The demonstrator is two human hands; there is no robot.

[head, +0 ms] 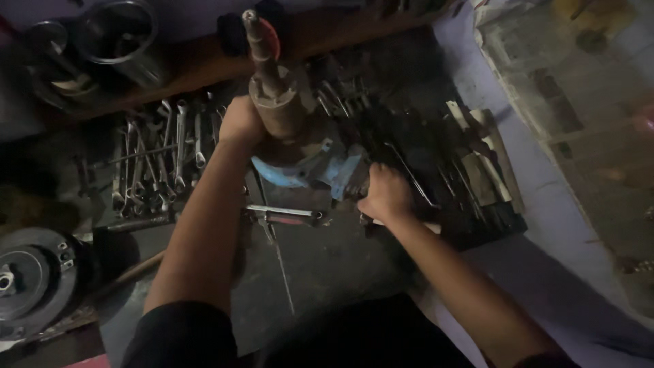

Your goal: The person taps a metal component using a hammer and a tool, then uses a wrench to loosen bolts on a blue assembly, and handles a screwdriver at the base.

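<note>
Pulley (34,276): I saw it at 8 o'clock, well apart from both hands.
Wrenches (163,153): spread at 10 o'clock, just beside my left hand.
Left hand (240,121): fingers wrapped on the shaft housing (279,105), upright at 12 o'clock.
Blue base (300,170): under the housing, between my hands.
Right hand (387,194): at 3 o'clock of the base, fist closed; what it gripped, I could not tell.

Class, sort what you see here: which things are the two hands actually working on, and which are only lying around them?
In use:
- brown metal shaft housing, steadied by the left hand
- blue vise clamping it
- handle gripped by the right hand

Lying about:
- row of spanners
- pliers
- pulley wheel
- metal cylinder
</note>
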